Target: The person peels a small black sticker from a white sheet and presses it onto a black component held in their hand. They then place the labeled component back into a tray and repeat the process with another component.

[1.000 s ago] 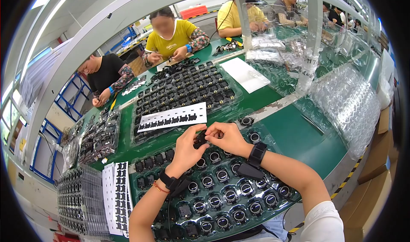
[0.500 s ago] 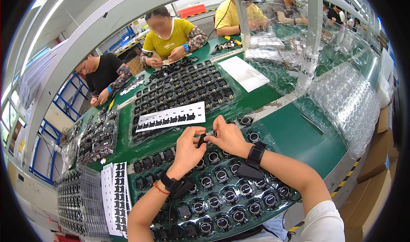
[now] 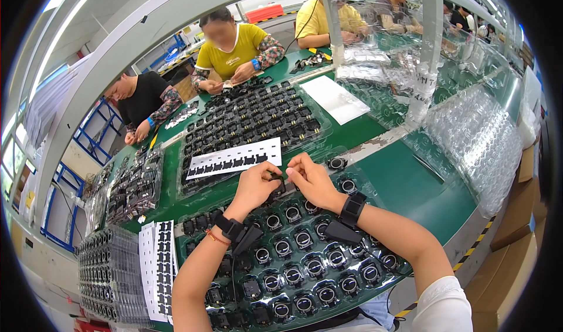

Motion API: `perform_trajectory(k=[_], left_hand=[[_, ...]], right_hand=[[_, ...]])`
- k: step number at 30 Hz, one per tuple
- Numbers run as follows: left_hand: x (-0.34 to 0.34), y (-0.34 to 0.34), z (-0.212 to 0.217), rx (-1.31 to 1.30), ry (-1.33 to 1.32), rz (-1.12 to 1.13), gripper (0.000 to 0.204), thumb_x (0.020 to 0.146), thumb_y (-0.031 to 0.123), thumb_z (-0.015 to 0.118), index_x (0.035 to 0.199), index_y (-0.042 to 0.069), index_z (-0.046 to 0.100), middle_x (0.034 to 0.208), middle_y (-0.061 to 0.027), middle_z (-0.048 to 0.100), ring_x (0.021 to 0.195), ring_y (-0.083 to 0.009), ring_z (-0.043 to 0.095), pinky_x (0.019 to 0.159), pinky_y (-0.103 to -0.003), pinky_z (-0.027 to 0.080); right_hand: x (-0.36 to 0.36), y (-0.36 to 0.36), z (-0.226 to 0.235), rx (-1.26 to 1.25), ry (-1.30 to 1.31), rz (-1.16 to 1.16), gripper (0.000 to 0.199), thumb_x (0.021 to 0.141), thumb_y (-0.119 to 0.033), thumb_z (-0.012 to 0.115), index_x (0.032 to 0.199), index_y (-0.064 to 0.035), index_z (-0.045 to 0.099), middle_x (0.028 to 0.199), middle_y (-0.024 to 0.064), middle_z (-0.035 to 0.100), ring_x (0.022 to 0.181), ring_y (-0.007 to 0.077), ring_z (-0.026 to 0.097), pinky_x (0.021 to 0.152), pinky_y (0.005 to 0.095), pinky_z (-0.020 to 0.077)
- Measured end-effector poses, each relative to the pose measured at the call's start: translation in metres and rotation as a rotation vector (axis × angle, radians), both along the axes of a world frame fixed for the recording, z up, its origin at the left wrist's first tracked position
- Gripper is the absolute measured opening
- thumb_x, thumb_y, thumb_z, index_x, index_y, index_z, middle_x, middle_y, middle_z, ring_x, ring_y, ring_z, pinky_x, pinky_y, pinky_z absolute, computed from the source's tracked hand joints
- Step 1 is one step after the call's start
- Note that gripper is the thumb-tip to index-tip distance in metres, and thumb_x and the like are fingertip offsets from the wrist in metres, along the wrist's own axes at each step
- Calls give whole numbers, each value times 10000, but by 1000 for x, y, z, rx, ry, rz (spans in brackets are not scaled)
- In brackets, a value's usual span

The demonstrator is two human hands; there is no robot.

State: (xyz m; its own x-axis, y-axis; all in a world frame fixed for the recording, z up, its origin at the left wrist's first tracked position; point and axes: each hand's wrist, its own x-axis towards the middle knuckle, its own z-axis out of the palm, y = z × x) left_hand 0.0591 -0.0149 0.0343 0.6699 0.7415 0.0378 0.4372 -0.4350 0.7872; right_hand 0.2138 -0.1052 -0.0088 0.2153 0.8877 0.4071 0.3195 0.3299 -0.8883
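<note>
My left hand [image 3: 257, 184] pinches a small black plastic part [image 3: 277, 186] between thumb and fingers, above the far edge of the near tray. Just to its right, a narrow gap away, my right hand [image 3: 315, 184] has its thumb and fingertips drawn together; whatever is in them is too small to make out. Beneath both hands lies a clear plastic tray [image 3: 375, 300] with rows of black parts, many bearing a round silver-ringed piece [image 3: 315, 267]. Beyond my fingers, a white sheet with black die-cut stickers [image 3: 234, 158] rests on another filled tray [image 3: 319, 134].
Stacked clear trays [image 3: 111, 279] stand at the left beside more sticker sheets [image 3: 164, 261]. Bubble wrap [image 3: 469, 150] and tweezers [image 3: 429, 168] lie at the right. A metal post [image 3: 431, 50] rises from the table. Co-workers sit across, one in a yellow-green shirt [image 3: 231, 53].
My hands have drawn slightly apart and a little farther from me. Earlier both sets of fingertips met at the black part; now only my left hand has it.
</note>
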Motion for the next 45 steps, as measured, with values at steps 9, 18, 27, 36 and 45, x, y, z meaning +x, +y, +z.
perform_trajectory(k=[9, 18, 27, 36, 45], left_hand=[[6, 4, -8, 409, 219, -107, 276, 637, 111, 784, 883, 53, 675, 766, -101, 647, 714, -257, 649, 639, -354, 507], [0, -12, 7, 609, 240, -104, 237, 667, 106, 754, 877, 38, 667, 825, -114, 656, 773, -285, 639, 661, -383, 506], [-87, -16, 45, 418, 182, 16, 219, 758, 109, 685, 949, 9, 652, 843, -106, 653, 715, -206, 634, 627, -306, 500], [-169, -59, 70, 299, 185, 39, 252, 814, 147, 666, 1015, -3, 633, 974, -132, 644, 781, -185, 644, 697, -293, 517], [-186, -59, 31, -1579, -1049, 97, 517, 894, 194, 608, 1269, -88, 392, 1232, -242, 510, 1188, -350, 487, 1020, -336, 416]], right_hand=[[2, 0, 0, -4, 2, -21, 191, 926, -149, 528, 1015, 11, 473, 808, 82, 597, 703, 127, 581, 625, 262, 459], [1, 3, -1, -17, -82, -79, 174, 916, -141, 537, 1012, 4, 524, 863, 89, 606, 773, 149, 575, 662, 263, 463], [-3, 30, 8, -138, -400, -231, 242, 866, -261, 584, 1040, -99, 627, 982, 95, 628, 1057, 282, 482, 908, 393, 357], [-10, 71, 11, -444, -351, -228, 264, 794, -215, 670, 1015, -74, 641, 898, 47, 656, 868, 223, 586, 774, 329, 432], [-20, 11, 53, -277, 378, -90, 199, 807, -96, 641, 977, 5, 618, 854, 31, 632, 746, 101, 593, 638, 231, 453]])
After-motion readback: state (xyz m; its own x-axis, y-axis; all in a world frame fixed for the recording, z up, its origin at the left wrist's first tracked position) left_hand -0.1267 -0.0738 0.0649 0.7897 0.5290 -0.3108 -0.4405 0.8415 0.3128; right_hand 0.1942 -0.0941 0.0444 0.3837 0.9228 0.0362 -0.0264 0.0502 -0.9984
